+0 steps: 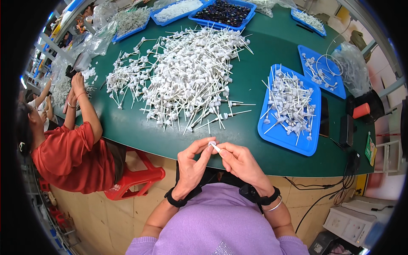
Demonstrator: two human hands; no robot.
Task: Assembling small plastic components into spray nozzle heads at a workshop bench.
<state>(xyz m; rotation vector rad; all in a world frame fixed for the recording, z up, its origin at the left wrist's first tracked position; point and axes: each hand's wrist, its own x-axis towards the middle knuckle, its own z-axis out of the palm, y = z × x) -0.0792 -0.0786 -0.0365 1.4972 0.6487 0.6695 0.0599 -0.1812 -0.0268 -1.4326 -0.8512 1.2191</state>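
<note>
Item: one white-headed stick (212, 143), pinched at the fingertips between my left hand (193, 163) and right hand (242, 163), both grips narrow on it, near the worktop's (250, 117) close edge; handling unfinished, I judge.
Beyond: one large heap (187, 72) of similar sticks.
Right: one blue tray (308, 147), partly filled with the like. Which lot is done, which left, I cannot tell.

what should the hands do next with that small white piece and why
Perhaps gently press the small white piece together: the left hand pinches its rounded end, the right hand its narrow part, and whether these are fully joined cannot be told.
</note>
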